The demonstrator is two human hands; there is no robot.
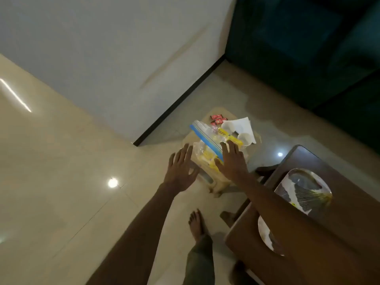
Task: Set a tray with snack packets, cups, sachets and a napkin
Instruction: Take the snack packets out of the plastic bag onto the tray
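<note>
Left hand (181,167) splayed, empty, beside clear zip bag (205,147) on stool (216,182), right hand (232,161) flat on bag, grip open, cups (244,138) and napkin (242,122) behind

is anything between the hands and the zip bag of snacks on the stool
Nothing visible. Both open hands, left hand and right hand, flank the clear zip bag on the beige stool, with no object between.

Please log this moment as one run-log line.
left hand open, reaching | right hand open on zip bag | tray unset
</note>
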